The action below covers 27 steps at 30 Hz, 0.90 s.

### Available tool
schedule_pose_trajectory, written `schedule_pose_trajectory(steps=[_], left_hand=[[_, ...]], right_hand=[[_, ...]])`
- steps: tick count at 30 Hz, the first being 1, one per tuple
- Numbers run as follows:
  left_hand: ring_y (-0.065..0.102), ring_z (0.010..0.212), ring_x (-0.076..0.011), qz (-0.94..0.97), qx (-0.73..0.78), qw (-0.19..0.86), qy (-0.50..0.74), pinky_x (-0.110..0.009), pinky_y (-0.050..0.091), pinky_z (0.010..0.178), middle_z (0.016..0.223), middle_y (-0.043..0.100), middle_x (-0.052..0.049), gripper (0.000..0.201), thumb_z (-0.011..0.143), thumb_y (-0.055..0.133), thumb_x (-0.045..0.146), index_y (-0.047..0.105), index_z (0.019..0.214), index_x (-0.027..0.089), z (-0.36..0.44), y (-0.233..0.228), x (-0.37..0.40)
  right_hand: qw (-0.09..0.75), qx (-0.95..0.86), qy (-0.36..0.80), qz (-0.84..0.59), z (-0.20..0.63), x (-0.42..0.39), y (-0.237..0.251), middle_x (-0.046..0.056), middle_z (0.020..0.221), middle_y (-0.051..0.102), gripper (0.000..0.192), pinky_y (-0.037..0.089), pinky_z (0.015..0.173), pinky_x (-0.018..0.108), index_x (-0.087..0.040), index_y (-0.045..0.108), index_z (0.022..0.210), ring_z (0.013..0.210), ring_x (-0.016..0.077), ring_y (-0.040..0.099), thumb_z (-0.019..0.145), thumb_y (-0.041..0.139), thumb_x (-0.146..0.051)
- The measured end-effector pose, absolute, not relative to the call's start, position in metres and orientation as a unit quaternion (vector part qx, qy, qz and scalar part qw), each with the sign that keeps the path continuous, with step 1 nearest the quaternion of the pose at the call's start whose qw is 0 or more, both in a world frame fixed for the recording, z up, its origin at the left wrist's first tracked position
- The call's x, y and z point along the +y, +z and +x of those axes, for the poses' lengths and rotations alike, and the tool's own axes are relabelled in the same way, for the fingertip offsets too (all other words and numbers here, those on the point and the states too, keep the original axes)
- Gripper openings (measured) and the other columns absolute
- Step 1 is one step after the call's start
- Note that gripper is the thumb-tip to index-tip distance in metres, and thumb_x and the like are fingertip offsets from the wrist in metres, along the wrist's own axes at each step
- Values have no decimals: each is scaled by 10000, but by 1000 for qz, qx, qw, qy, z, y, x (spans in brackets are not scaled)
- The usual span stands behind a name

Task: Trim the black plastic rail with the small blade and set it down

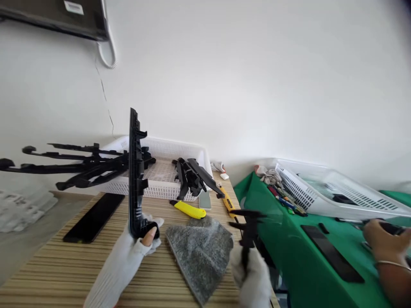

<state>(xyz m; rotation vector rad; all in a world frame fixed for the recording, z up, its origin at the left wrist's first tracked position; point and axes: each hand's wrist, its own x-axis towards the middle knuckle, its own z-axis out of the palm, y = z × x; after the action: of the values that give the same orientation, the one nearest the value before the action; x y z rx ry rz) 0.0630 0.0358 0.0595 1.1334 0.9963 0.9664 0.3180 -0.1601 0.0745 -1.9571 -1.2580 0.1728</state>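
Note:
My left hand (146, 239), in a white glove with a bare thumb tip, grips the lower end of a long black plastic trim piece (135, 179). The piece stands upright, its clips and ribs facing right. My right hand (252, 273), also gloved, is closed round a dark, branching black object (248, 231); motion blur hides its exact kind. Between my hands a grey cloth (202, 252) lies crumpled on the wooden table (160, 282). Just beyond the cloth is a yellow utility knife (189, 209).
A white basket (160, 188) holds black plastic parts (195, 175), several jutting out left. A black phone (93, 218) and an orange-yellow cutter (227, 201) lie nearby. At right, a co-worker's hand (385, 241) works over a green-covered table (289, 252) with another white basket (298, 188).

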Motion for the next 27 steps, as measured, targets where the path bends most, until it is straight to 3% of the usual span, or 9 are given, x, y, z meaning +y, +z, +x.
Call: schedule_pose_trajectory(steps=[6, 8, 11, 14, 16, 19, 27], left_hand=[[664, 679, -185, 522, 427, 614, 409, -321, 593, 632, 933, 750, -96, 615, 671, 811, 613, 597, 1044, 173, 62, 53, 25], [654, 651, -175, 526, 421, 618, 406, -327, 587, 617, 983, 760, -119, 629, 707, 777, 626, 567, 1090, 174, 61, 50, 19], [600, 540, -145, 530, 412, 623, 401, -315, 555, 549, 951, 773, -123, 637, 720, 743, 663, 538, 1084, 182, 59, 45, 13], [559, 484, -118, 522, 407, 630, 406, -289, 516, 513, 920, 772, -113, 627, 727, 730, 672, 521, 1070, 190, 56, 38, 10], [545, 466, -103, 522, 407, 628, 408, -267, 481, 488, 934, 765, -119, 645, 731, 707, 700, 519, 1075, 188, 54, 35, 10], [556, 475, -102, 539, 409, 630, 381, -250, 460, 470, 956, 756, -128, 651, 774, 658, 711, 508, 1124, 183, 52, 31, 10], [657, 617, -150, 552, 365, 670, 337, -277, 565, 589, 986, 750, -121, 537, 822, 663, 637, 540, 1067, 175, 52, 24, 9]], right_hand=[[422, -476, 134, -760, 275, -143, 24, 63, 1204, 636, 301, 568, 845, 362, -228, 652, 1160, 1027, 213, 625, 955, 598, -442], [441, -462, 148, -755, 264, -137, 13, 78, 1082, 676, 359, 574, 755, 338, -207, 682, 1091, 926, 211, 648, 981, 511, -503], [524, -387, 183, -736, 257, -132, 3, 123, 791, 684, 605, 545, 574, 330, -183, 719, 869, 723, 241, 647, 965, 341, -646], [615, -289, 241, -693, 259, -130, -2, 120, 669, 656, 625, 539, 551, 321, -180, 666, 694, 603, 224, 611, 852, 452, -746], [632, -260, 267, -679, 263, -128, -8, 116, 669, 666, 609, 554, 583, 322, -180, 657, 678, 604, 225, 620, 768, 553, -773], [621, -250, 278, -689, 268, -125, -18, 115, 667, 678, 630, 569, 597, 338, -178, 683, 709, 613, 247, 640, 697, 590, -801], [453, -394, 193, -776, 264, -124, -4, 103, 692, 700, 685, 509, 580, 307, -199, 631, 685, 625, 230, 635, 845, 353, -804]])
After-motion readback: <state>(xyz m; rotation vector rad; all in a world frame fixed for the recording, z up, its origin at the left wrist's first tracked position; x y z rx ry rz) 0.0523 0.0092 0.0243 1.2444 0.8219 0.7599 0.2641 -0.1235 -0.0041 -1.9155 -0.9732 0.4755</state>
